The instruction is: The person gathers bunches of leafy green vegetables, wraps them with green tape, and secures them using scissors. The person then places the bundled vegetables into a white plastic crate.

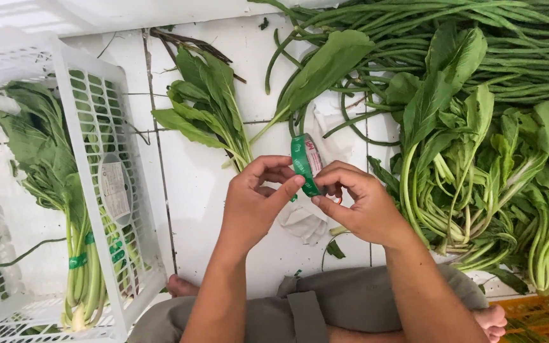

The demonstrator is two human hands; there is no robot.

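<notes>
Green tape roll (305, 164), pinched between both hands, left hand (255, 200), right hand (358, 206), leafy greens (208, 105) behind

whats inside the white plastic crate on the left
The white crate holds leafy greens, stems bound with green tape. The crate wall partly hides a second bundle, and the rest runs out of frame.

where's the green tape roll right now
In the head view the green tape roll sits near the centre, pinched between the left hand and right hand, above a white cloth on the tiled floor.
</notes>
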